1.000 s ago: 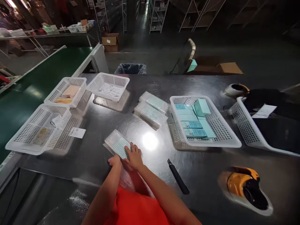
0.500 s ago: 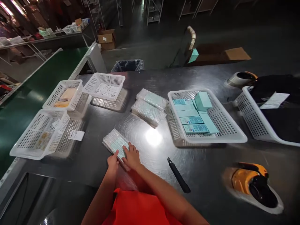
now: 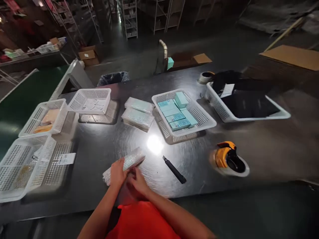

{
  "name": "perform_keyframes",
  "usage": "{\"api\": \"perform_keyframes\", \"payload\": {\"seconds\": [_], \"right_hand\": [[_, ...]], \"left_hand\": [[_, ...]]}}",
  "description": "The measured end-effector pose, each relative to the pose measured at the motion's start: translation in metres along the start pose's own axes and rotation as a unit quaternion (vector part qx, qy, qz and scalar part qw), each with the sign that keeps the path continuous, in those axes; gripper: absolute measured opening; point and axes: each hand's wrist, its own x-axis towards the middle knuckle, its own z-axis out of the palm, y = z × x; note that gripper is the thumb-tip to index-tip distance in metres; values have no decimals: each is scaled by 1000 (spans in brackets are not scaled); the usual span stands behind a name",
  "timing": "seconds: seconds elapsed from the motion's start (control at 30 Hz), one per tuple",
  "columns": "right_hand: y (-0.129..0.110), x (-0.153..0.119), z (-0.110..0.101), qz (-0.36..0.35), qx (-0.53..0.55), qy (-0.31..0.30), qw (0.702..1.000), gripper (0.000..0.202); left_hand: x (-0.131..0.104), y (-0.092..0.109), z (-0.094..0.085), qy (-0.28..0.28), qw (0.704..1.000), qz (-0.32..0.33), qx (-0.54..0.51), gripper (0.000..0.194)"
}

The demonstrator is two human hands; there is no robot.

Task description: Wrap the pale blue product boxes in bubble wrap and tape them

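Observation:
A bubble-wrapped package (image 3: 133, 158) lies slanted on the metal table in front of me, partly covered by my hands. My left hand (image 3: 118, 173) is closed over its middle from above. The fingers of my right hand (image 3: 138, 182) are curled in at the package's near edge, pinching there; the exact grip is partly hidden. Farther back, two more bubble-wrapped packages (image 3: 138, 118) rest side by side. To the right of my hands lies a black utility knife (image 3: 174, 170).
A white basket (image 3: 208, 123) holds mint-green boxes (image 3: 175, 114). Other white baskets (image 3: 41, 134) stand at the left, beside a green conveyor (image 3: 27, 83). An orange tape dispenser (image 3: 228, 157) sits at right, before a basket with black items (image 3: 249, 103). A label card (image 3: 66, 158) lies at left.
The package has been turned to a different slant. My left hand has moved onto its top, and my right hand has shifted to its near edge. The view has swung right.

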Motion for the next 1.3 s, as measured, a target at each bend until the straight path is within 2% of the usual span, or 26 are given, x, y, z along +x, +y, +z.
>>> {"api": "perform_keyframes", "payload": {"seconds": [0.07, 0.13, 0.2, 0.27, 0.33, 0.4, 0.5, 0.6, 0.67, 0.8, 1.0, 1.17, 1.23, 1.3], "right_hand": [[-11, -7, -27, -42, -174, 70, 981, 44], [-22, -14, -50, -104, -331, 89, 934, 48], [-33, -16, -63, -177, -437, 33, 881, 57], [-41, -10, -67, -229, -498, -34, 836, 67], [-45, 2, -62, -252, -532, -75, 805, 68], [-46, 15, -54, -265, -548, -103, 787, 59], [-45, 30, -45, -272, -557, -123, 775, 47], [-44, 37, -45, -273, -563, -124, 770, 44], [-44, 38, -48, -275, -564, -132, 767, 44], [-44, 42, -51, -278, -564, -145, 764, 46], [-44, 49, -54, -287, -561, -149, 762, 44], [-49, 40, -50, -303, -552, -147, 763, 40], [-47, 37, -59, -324, -543, -152, 760, 40], [-41, 34, -89, -344, -520, -143, 769, 46]], "left_hand": [[-9, 1, 6, -22, 997, 66, 28, 54], [-16, 1, 11, -25, 988, 133, 76, 52], [-21, 0, 15, -13, 975, 182, 124, 51], [-23, -1, 16, -4, 969, 197, 147, 51], [-22, -1, 17, -5, 968, 195, 155, 53], [-21, -1, 16, -7, 969, 191, 160, 57], [-19, -1, 12, 2, 972, 168, 167, 70], [-19, -3, 1, 31, 973, 107, 202, 87], [-20, -5, -7, 18, 969, 94, 226, 85], [-20, -6, -15, -32, 964, 134, 227, 61], [-14, 2, -16, -32, 943, 179, 278, 64], [-10, -16, -4, -6, 929, 253, 271, 53], [-11, -26, 7, 17, 918, 312, 245, 56], [-14, -29, 19, 39, 905, 364, 216, 64]]}}
